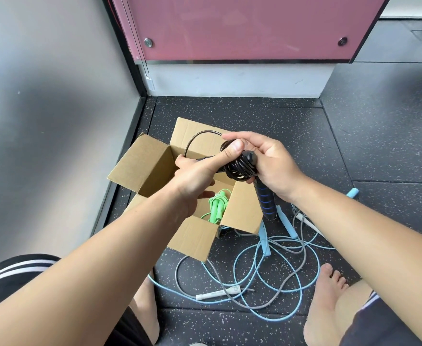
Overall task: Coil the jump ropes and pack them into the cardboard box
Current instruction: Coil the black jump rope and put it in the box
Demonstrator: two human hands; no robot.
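hovering over the open cardboard box [145, 166], the black jump rope [239, 168] sits between both hands: left hand [197, 176] curled round one handle, thumb pressing the coil; right hand [267, 161] gripping the coil, seemingly the other handle too. a green rope [217, 206] lies inside.

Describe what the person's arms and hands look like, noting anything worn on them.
The left arm and right arm are bare, no sleeves in view. The left hand and right hand wear no gloves; no watch, bracelet or ring shows on wrists or fingers. Dark shorts with white stripes cover the upper legs.
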